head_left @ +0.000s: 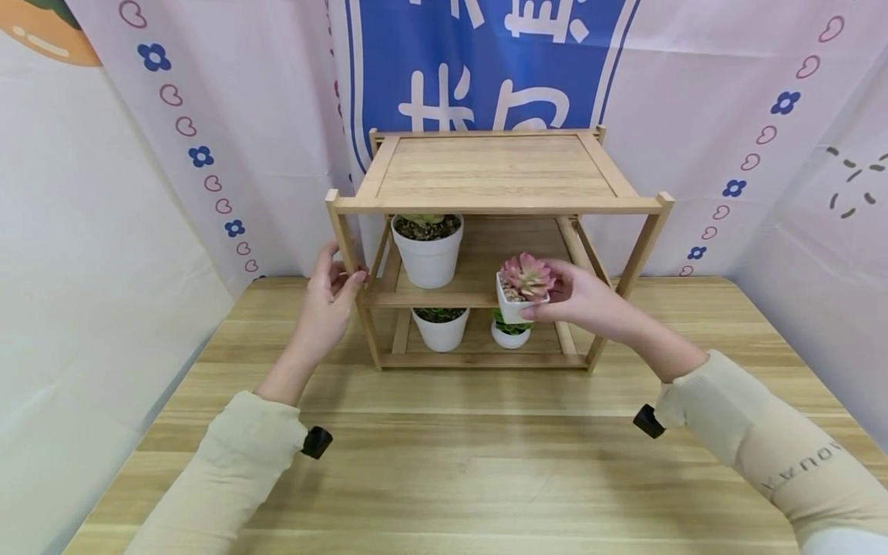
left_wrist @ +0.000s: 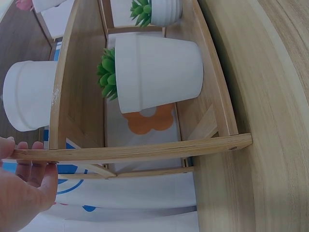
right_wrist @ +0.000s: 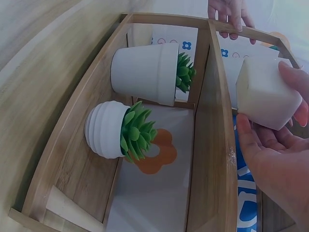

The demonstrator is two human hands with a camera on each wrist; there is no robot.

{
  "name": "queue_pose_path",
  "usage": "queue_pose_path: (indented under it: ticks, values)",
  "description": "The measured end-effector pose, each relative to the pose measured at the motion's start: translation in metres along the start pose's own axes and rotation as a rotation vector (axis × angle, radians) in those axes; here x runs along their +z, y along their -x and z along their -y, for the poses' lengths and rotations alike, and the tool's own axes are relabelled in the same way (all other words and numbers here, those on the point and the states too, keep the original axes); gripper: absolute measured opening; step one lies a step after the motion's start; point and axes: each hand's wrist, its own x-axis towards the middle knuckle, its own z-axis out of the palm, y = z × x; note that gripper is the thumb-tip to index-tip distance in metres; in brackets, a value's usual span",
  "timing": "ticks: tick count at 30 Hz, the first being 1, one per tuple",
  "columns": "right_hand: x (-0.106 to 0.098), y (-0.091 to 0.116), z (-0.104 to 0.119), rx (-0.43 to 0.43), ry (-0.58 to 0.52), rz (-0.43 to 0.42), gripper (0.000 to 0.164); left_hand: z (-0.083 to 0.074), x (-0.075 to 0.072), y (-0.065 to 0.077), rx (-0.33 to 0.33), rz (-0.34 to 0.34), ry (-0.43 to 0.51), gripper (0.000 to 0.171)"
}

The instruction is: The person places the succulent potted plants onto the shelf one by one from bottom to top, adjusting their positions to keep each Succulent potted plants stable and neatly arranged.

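In the head view my right hand (head_left: 590, 302) holds a small square white pot with a pink succulent (head_left: 527, 277), thumb on one side and fingers on the other. The pot is at the front edge of the wooden shelf's (head_left: 489, 168) middle board. From the right wrist, its plain white sides (right_wrist: 264, 92) show, and the plant is hidden. My left hand (head_left: 331, 297) grips the shelf's left front post. On the middle board at left stands a larger white pot (head_left: 428, 258), its plant mostly covered by the top board.
The lower board carries a round white pot (head_left: 442, 331) with a green plant and a smaller ribbed white pot (right_wrist: 107, 129) with a green succulent. The shelf stands on a wood-grain table (head_left: 458, 455), before a patterned cloth (head_left: 277, 108) with a blue panel.
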Motion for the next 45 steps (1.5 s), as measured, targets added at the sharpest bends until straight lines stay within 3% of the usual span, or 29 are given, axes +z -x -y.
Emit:
queue_pose_path:
  ticks: [19, 45]
  values:
    - [-0.009, -0.016, 0.001, 0.005, 0.115, -0.065, 0.062, -0.002, 0.001, 0.0, 0.018, 0.012, 0.009, 0.049]
    - [-0.014, -0.044, -0.006, 0.086, 0.099, -0.162, 0.074, -0.001, 0.0, 0.0, 0.012, 0.012, 0.002, 0.048]
